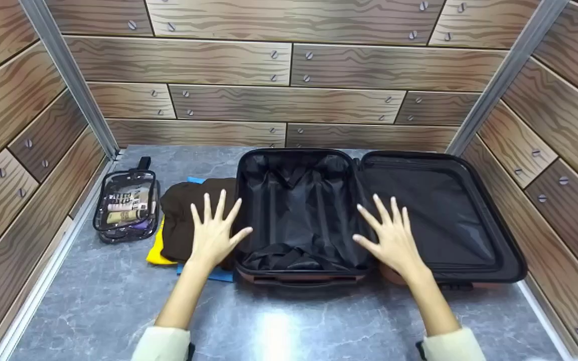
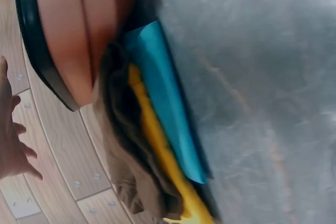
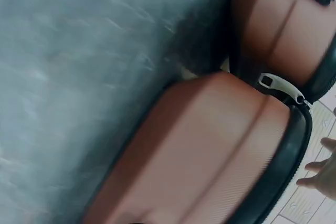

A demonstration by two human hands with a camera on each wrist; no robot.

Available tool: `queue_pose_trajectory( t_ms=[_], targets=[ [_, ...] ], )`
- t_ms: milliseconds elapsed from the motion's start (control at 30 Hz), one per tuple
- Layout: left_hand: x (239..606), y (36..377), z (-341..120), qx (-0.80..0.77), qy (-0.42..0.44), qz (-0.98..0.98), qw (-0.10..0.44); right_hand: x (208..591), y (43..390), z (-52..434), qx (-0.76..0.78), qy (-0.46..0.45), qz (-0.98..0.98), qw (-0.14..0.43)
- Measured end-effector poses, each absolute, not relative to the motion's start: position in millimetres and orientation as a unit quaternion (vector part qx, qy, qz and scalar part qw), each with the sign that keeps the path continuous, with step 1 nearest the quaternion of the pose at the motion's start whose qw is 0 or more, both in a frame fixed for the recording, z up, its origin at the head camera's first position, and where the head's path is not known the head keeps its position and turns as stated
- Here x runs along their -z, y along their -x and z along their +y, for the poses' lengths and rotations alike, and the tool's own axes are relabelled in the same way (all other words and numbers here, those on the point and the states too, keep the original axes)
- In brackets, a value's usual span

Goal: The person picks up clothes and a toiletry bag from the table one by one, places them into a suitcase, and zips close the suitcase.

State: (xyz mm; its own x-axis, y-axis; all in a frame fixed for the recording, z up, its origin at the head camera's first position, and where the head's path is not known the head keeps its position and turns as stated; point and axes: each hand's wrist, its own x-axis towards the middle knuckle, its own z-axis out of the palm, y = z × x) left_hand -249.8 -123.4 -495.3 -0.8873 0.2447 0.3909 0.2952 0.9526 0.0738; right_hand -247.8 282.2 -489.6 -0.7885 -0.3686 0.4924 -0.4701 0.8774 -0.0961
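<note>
Both hands, left (image 1: 212, 231) and right (image 1: 393, 237), hovered with fingers spread, holding nothing, over the open suitcase (image 1: 512, 260). Stacked clothes (image 1: 181, 213) beside it could topple if grabbed carelessly.

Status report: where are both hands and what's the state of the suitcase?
Left hand open, fingers spread, above brown garment. Right hand open over suitcase, which lies unzipped, both halves empty. Folded clothes and clear toiletry pouch sit left of it.
</note>
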Motion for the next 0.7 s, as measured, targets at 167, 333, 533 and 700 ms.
queue_pose_trajectory(
  t_ms=[167,333,533,700],
  targets=[
    [509,235,-128,0.086,0.133,-0.971,0.177,504,233,294,-0.12,-0.272,-0.925,0.237],
    [522,221,-132,0.109,0.12,-0.972,0.167,520,226,303,-0.124,-0.319,-0.911,0.229],
    [530,213,-133,0.135,0.108,-0.968,0.181,530,225,307,-0.146,-0.34,-0.901,0.227],
    [533,213,-137,0.15,0.101,-0.962,0.203,532,224,310,-0.156,-0.33,-0.904,0.221]
  ],
)
